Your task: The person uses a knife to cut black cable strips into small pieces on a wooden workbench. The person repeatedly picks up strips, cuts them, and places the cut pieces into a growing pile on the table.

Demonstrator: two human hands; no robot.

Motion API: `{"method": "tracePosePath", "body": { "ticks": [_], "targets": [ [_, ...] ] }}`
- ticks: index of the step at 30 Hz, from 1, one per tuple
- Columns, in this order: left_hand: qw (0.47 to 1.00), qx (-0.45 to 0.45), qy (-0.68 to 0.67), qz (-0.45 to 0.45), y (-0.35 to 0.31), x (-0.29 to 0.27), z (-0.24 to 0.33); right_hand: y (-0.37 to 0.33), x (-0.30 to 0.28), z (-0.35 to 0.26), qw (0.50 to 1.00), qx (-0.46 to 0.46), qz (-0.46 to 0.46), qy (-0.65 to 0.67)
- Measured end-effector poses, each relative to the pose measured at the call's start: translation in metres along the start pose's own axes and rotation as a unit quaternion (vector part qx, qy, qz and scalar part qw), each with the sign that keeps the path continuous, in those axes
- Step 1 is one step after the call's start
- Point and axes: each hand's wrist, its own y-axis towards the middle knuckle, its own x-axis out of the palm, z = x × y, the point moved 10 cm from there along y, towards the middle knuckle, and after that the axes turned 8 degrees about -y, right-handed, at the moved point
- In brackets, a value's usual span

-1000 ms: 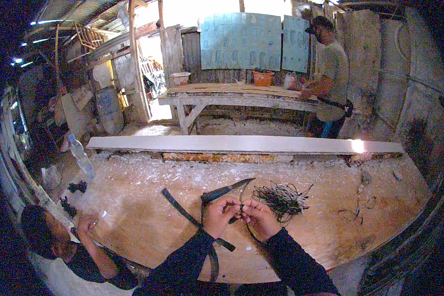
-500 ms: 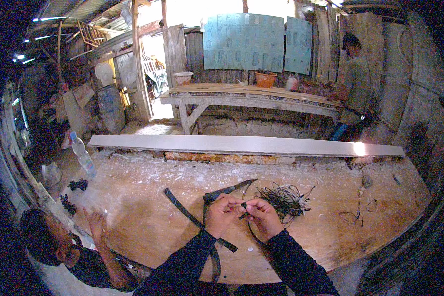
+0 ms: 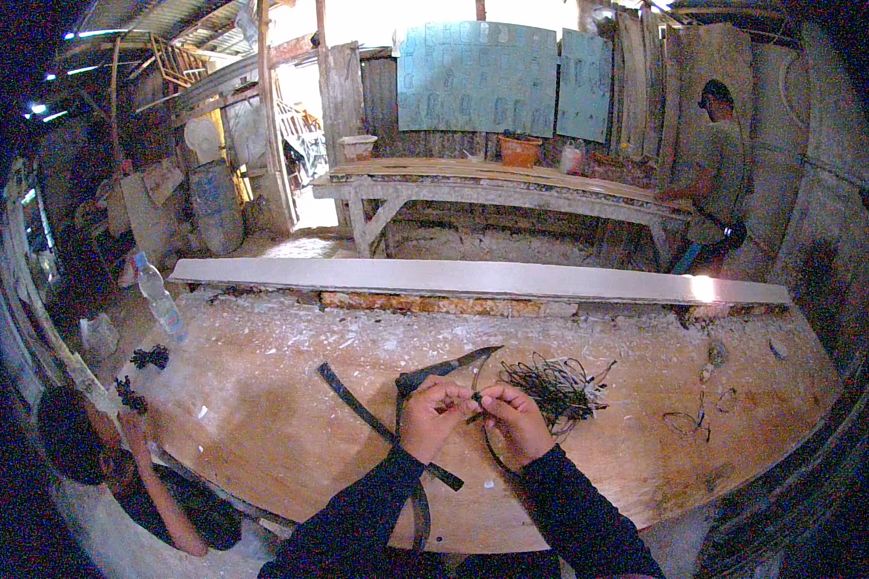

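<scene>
A small dark piece point(image 3: 476, 397) sits above the middle of the wooden table point(image 3: 290, 463), pinched between the fingertips of both hands; the left hand point(image 3: 434, 413) holds it from one side, thumb and forefinger drawn nearly together; the right hand point(image 3: 513, 423) holds it from the other side in an equally narrow pinch, its remaining fingers curled in; the two hands almost meet there, and the exact shape of the piece is too small to tell.

Just beyond the left hand lies a dark knife-like tool point(image 3: 427, 373), its curved tip pointing to the right; a black strap point(image 3: 352, 398) slants across the table and passes under the left wrist; a tangle of thin black cords point(image 3: 556, 394) lies just beside the right hand, and a few loose loops point(image 3: 689, 421) lie farther right.

At the left edge, a co-worker's hand point(image 3: 135, 427) is near a black bundle point(image 3: 131, 396); a clear bottle point(image 3: 157, 297) stands tilted beyond; a long white board point(image 3: 473, 278) runs along the far edge; behind it, another person point(image 3: 719, 179) stands at a workbench point(image 3: 425, 172) bearing an orange pot point(image 3: 519, 151).
</scene>
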Motion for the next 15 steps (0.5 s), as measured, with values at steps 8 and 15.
{"method": "tracePosePath", "body": {
  "ticks": [8, 15],
  "targets": [
    [0.999, 0.036, 0.0, -0.012, 0.0, 0.002, 0.007, 0.0, 0.002, -0.011, 0.999, -0.033, 0.008, -0.038],
    [0.993, -0.04, -0.099, -0.045, -0.001, 0.011, -0.008, 0.0, 0.001, -0.015, 0.995, -0.058, -0.004, -0.082]
  ]
}}
